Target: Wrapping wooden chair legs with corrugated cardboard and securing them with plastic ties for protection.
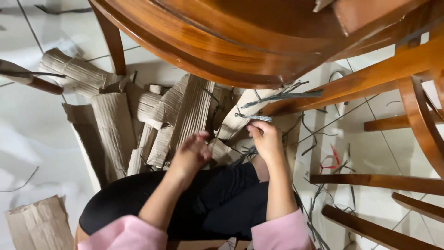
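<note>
My right hand (264, 138) pinches a thin grey strap (255, 118) that wraps a wooden chair leg covered in corrugated cardboard (240, 115). More grey strap ends (282, 96) stick out higher along that leg. My left hand (192, 153) hovers a little to the left with its fingers curled and holds nothing that I can see. Both sleeves are pink, and my black-clad knee (203, 199) lies under the hands.
An overturned wooden chair (240, 41) fills the top of the view, with its rungs (374, 180) at the right. Torn corrugated cardboard sheets (115, 125) lie heaped on the white tiled floor at the left. Cut grey straps and red-handled scissors (329, 162) lie at the right.
</note>
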